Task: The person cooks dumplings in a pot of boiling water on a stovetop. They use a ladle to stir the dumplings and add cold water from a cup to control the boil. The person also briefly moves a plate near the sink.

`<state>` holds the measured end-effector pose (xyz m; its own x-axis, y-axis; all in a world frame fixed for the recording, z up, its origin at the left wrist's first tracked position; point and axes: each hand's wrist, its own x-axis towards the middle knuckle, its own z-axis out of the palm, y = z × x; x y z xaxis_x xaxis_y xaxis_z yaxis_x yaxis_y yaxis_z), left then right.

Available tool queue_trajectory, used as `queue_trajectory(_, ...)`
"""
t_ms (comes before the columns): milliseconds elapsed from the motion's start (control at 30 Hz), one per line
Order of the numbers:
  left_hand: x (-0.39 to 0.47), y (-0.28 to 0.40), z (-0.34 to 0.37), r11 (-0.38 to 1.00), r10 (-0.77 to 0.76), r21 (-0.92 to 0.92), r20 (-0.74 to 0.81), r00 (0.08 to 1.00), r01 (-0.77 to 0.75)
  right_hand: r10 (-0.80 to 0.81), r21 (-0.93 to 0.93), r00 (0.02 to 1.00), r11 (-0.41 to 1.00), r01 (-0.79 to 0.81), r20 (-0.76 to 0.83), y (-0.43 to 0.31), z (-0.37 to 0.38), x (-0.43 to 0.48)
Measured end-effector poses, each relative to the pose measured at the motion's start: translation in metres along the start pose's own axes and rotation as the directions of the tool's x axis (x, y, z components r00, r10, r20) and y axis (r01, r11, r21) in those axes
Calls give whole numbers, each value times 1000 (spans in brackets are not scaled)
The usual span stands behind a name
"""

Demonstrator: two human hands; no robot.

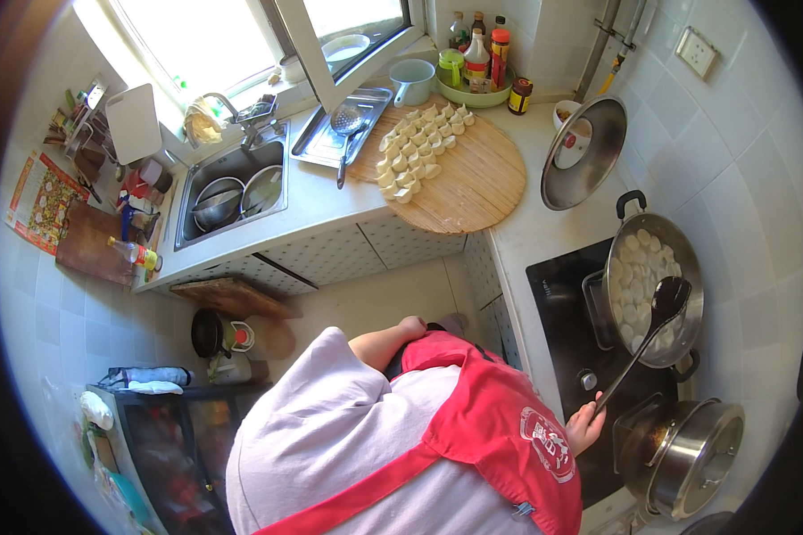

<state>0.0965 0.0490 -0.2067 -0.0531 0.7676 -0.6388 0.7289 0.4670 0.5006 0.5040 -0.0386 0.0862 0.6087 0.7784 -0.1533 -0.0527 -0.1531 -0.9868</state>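
My right hand point(583, 426) grips the long handle of a dark-headed cooking spoon point(670, 299). The spoon's head lies over a two-handled steel wok point(692, 267), where many pale round dumplings point(632, 267) crowd together in liquid. This wok stands on the far part of a black glass cooktop point(562, 314). Beside the near side of the cooktop's control knob point(587, 380), my right wrist passes in front of the red apron point(508, 408). My left hand point(413, 327) is at my waist by the apron's edge; its fingers are largely hidden.
A lidded steel pot point(692, 455) occupies the cooktop's near end. Against the tiled wall leans a glass lid point(592, 157). Rows of uncooked dumplings point(415, 150) lie on a round wooden board point(482, 180), beside a metal tray point(314, 137) with a skimmer point(346, 124). A sink point(194, 180) holds bowls.
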Motion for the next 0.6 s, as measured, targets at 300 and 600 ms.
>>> queue_trajectory(300, -7, -2, -1, 998, -55, 17, 12, 998, 55, 13, 15, 1000, 1000, -12, -18, -2, -6, -2)
queue_trajectory(600, -2, 0, -3, 997, -49, 63, 43, 998, 46, 21, 24, 999, 1000, -19, -46, 6, -10, 3)
